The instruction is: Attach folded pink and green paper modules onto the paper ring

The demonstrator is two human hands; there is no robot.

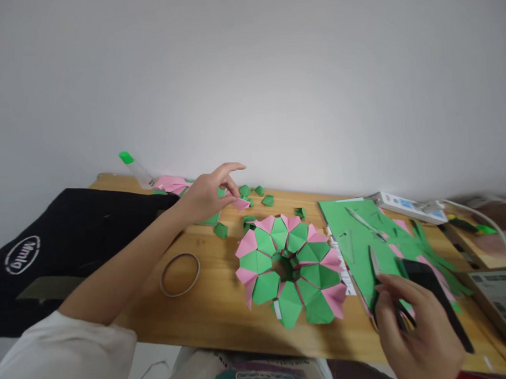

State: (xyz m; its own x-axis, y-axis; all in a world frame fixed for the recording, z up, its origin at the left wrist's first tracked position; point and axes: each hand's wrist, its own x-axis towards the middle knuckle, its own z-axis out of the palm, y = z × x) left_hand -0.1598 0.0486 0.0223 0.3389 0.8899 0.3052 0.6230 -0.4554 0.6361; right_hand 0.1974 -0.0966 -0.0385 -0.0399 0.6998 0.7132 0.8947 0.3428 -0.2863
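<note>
My left hand [209, 192] reaches to the back of the wooden table [215, 301] and pinches a small pink folded paper piece [240, 203], index finger raised. Several small green folded pieces [245, 191] lie around it. A ring of green and pink folded paper units [289, 266] lies flat at the table's middle. At the lower right, my right hand [415, 327] is closed on scissors [378, 271] with black handles, their blade pointing away over a green sheet [354, 235].
A glue bottle with a green cap [135, 169] lies at the back left beside a black bag [72, 234]. A tape ring [180, 274] sits left of the paper ring. Green and pink paper strips [429, 249], a white box [407, 206], a cable and a cardboard box crowd the right.
</note>
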